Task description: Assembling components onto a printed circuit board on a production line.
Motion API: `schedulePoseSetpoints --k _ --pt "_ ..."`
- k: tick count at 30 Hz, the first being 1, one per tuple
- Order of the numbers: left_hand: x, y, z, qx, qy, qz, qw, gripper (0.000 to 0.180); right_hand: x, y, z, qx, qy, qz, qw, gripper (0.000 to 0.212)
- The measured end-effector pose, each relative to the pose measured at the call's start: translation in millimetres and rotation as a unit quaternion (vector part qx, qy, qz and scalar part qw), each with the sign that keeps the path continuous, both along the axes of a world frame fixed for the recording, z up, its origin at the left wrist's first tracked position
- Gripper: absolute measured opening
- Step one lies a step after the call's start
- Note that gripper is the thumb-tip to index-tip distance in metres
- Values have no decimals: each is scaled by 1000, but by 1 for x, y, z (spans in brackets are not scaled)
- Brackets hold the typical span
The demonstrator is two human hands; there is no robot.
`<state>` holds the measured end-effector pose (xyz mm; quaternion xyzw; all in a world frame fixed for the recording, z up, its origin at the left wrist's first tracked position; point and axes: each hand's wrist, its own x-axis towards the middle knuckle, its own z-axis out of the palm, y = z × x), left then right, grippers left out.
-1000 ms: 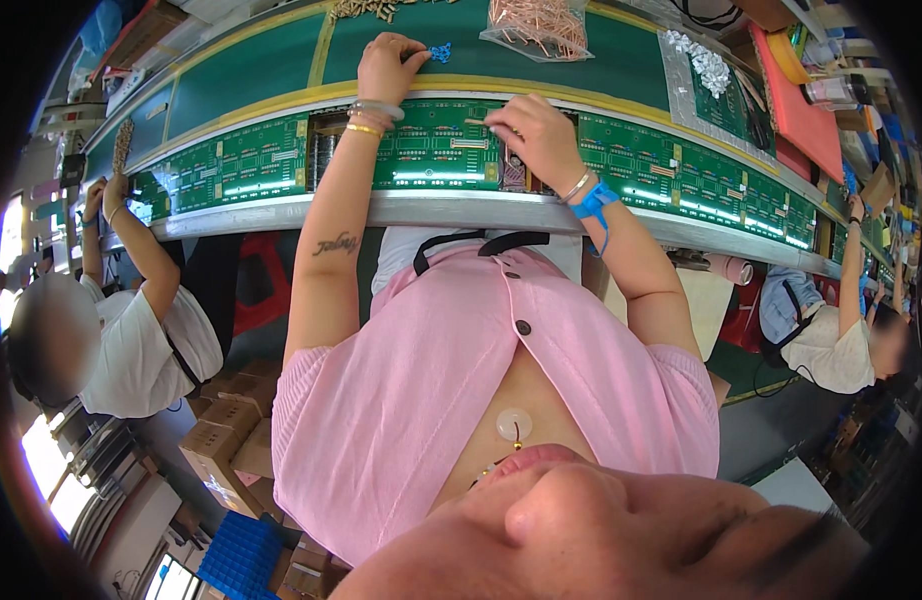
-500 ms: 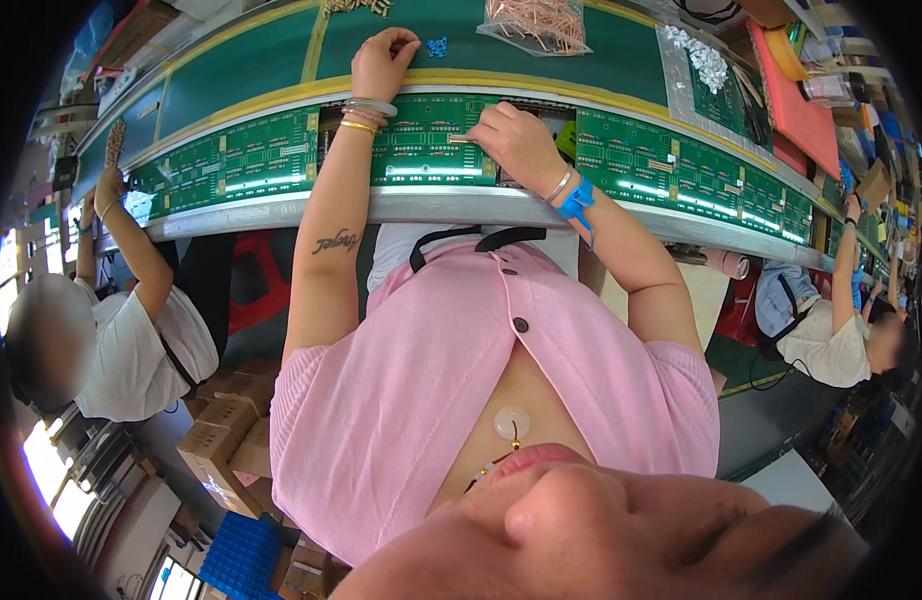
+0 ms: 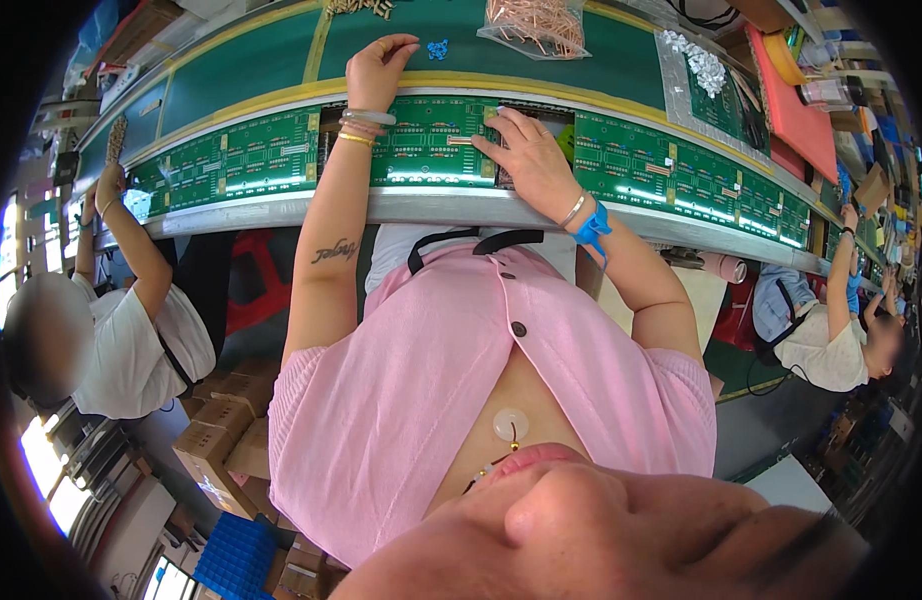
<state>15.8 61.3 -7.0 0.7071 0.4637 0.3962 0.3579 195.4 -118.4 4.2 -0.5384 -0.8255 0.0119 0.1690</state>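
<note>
- Nearest on my feed, the long silver metal rail [image 3: 441,207] runs along the front of the line, below both hands.
- Just past it sits the flat green rectangular circuit board [image 3: 421,172], its long axis running left to right, between my wearer's wrists.
- Here's the right hand [image 3: 531,165], over the board's right end: fingers extended and parted from the thumb, loose rather than clenched, nothing visibly held.
- The key relation: the slim copper-coloured strip [image 3: 460,140] lies on the board directly left of that thumb, long axis left to right, pointing at it. The right hand is clearly nearer; whether the thumb touches, I can't tell.
- Farther out, the left hand [image 3: 377,75] has thumb and fingertips drawn together; I can't tell whether anything is pinched.
- Just right of those fingertips, apart from them, lies the small cluster of bright blue parts [image 3: 438,49].
- Beyond and right: the clear plastic bag of copper-coloured pieces [image 3: 533,30].
</note>
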Motion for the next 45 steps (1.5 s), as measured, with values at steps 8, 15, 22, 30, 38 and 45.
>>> schedulePoseSetpoints --k 8,15,22,30,38,45 --pt "-35 -47 6 -131 -62 -48 988 14 10 12 7 -30 76 -65 995 31" --pt "-40 -69 4 7 71 -79 994 8 65 103 -9 101 45 -299 948 11" --pt "-38 -71 -1 107 165 -87 977 8 66 109 -18 136 51 -303 942 11" --pt "-38 -71 -3 121 202 -73 969 7 56 79 9 61 225 -221 947 11" --pt "-37 -73 -2 126 209 -73 967 7 29 54 10 -51 308 -114 943 12" --pt "-28 -50 10 27 127 -87 988 12 8 34 9 -17 261 -89 961 10"
